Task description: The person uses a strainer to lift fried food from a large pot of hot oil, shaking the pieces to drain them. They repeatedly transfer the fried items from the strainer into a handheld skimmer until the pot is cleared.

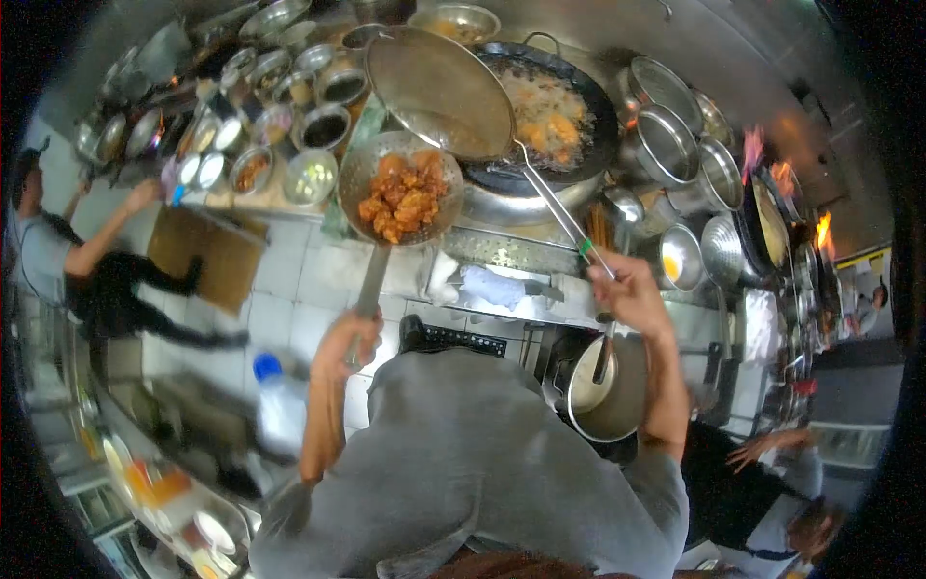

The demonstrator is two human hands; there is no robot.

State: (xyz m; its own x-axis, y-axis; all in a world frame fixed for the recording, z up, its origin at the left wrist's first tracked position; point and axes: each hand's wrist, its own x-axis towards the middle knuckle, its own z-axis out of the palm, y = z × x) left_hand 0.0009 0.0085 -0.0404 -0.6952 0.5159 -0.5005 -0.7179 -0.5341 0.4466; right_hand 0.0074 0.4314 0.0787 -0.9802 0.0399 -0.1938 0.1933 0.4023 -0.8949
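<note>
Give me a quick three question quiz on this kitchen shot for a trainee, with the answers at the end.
1. True or false: the left hand holds the strainer ladle loaded with fried pieces.
2. Which tool does the right hand grip? A. a knife B. the large skimmer C. a bottle
3. Fill in: more food is frying in the ____ behind the skimmer.

Key: 1 true. 2 B, the skimmer, held by its long handle and tilted over the wok. 3 wok.
</note>
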